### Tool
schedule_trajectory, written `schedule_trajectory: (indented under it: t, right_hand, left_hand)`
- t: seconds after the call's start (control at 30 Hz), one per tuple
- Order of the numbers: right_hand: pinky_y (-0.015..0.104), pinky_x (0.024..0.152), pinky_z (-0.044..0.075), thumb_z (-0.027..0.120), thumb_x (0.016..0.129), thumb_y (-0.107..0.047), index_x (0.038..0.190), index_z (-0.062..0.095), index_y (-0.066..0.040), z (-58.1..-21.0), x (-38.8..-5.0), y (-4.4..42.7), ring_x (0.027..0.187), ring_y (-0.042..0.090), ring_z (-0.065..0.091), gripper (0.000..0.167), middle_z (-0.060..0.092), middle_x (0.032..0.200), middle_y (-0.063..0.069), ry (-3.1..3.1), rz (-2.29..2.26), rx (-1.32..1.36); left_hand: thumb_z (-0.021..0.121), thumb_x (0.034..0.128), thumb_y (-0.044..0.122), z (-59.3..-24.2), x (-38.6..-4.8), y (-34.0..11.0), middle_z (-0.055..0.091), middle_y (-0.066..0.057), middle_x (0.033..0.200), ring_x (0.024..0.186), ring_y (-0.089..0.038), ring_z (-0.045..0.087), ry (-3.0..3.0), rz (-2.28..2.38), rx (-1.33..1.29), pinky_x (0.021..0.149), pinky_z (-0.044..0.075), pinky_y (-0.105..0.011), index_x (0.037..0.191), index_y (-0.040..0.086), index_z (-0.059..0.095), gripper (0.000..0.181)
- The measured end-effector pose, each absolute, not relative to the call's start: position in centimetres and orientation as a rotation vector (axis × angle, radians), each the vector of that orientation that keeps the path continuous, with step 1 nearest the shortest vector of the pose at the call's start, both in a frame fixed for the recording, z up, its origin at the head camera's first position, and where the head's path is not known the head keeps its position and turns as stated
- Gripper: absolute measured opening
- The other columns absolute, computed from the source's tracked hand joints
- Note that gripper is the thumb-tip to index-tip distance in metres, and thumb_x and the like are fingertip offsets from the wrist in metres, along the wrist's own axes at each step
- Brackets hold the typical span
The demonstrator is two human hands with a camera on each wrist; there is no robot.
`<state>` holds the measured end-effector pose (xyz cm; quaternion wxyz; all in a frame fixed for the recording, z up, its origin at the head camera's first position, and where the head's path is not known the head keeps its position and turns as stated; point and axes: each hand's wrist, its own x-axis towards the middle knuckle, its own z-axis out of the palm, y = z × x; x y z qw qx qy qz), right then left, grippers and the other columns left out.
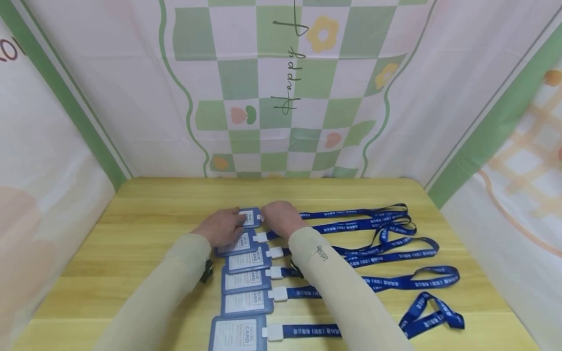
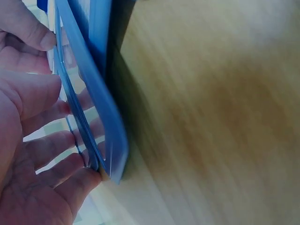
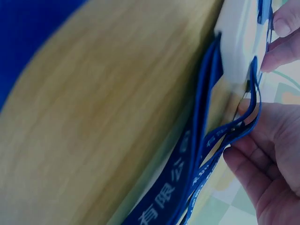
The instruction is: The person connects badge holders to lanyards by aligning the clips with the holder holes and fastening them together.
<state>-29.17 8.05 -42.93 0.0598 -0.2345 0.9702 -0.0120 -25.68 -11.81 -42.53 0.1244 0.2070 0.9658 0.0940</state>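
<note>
At the far end of a column of blue card holders, my left hand (image 1: 221, 226) holds the farthest card holder (image 1: 251, 217). In the left wrist view its thumb and fingers (image 2: 77, 183) lie around the clear holder (image 2: 112, 136), which is tilted up from the table. My right hand (image 1: 283, 218) is at that holder's clip end and pinches the blue lanyard (image 3: 255, 115) beside the white clip (image 3: 236, 42). The exact fingertip contact is partly hidden. Just nearer lies a second card holder (image 1: 239, 243), partly under my left hand.
More card holders (image 1: 243, 302) lie overlapping toward the front edge, white clips (image 1: 278, 293) on their right. Their printed blue lanyards (image 1: 417, 280) stretch right across the wooden table (image 1: 145, 234), some looped or twisted. A patterned cloth (image 1: 276, 126) hangs behind the table.
</note>
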Motion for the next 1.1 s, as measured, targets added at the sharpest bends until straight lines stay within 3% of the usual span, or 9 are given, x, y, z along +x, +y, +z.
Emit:
schedule_trajectory:
  t: [0.37,0.57,0.8,1.03,1.1]
  right_hand:
    - [0.039,0.090,0.059,0.055,0.104,-0.022,0.098,0.073,-0.015,-42.8,-29.2,8.2,0.089,0.020,0.064,0.020,0.074,0.103,0.004,2.917,-0.205,-0.622]
    - [0.041,0.098,0.058,0.050,0.107,-0.028,0.107,0.074,-0.013,-42.8,-29.0,8.4,0.098,0.023,0.066,0.028,0.074,0.112,0.007,2.882,-0.369,-0.508]
    - [0.040,0.093,0.059,0.053,0.106,-0.021,0.107,0.072,-0.017,-42.8,-28.6,8.7,0.099,0.022,0.068,0.020,0.074,0.107,0.003,2.921,-0.250,-0.634]
    - [0.045,0.101,0.055,0.049,0.107,-0.033,0.112,0.073,-0.021,-43.0,-28.2,9.0,0.105,0.023,0.065,0.028,0.072,0.114,0.003,2.803,-0.629,-0.342]
    - [0.046,0.101,0.056,0.048,0.108,-0.032,0.114,0.073,-0.023,-43.1,-28.2,9.1,0.106,0.022,0.066,0.028,0.072,0.115,0.002,2.808,-0.585,-0.376]
  left_hand:
    - [0.055,0.1068,0.031,-42.7,-25.7,-11.9,0.039,-0.023,0.163,0.149,-0.042,0.041,2.805,0.295,0.584,0.125,0.033,-0.057,0.154,0.011,0.051,0.051]
    - [0.055,0.1067,0.030,-42.3,-25.6,-12.0,0.038,-0.023,0.164,0.150,-0.043,0.040,2.793,0.331,0.595,0.125,0.033,-0.058,0.155,0.010,0.050,0.052]
    - [0.054,0.1067,0.034,-42.1,-25.4,-12.3,0.035,-0.024,0.165,0.151,-0.043,0.037,2.778,0.368,0.601,0.126,0.031,-0.058,0.155,0.009,0.048,0.055]
    - [0.056,0.1061,0.035,-42.5,-25.4,-12.4,0.036,-0.023,0.165,0.151,-0.043,0.038,2.779,0.369,0.590,0.125,0.031,-0.059,0.156,0.011,0.048,0.056]
    - [0.057,0.1060,0.035,-42.6,-25.4,-12.4,0.035,-0.023,0.166,0.151,-0.043,0.037,2.781,0.370,0.585,0.125,0.032,-0.059,0.156,0.012,0.047,0.056]
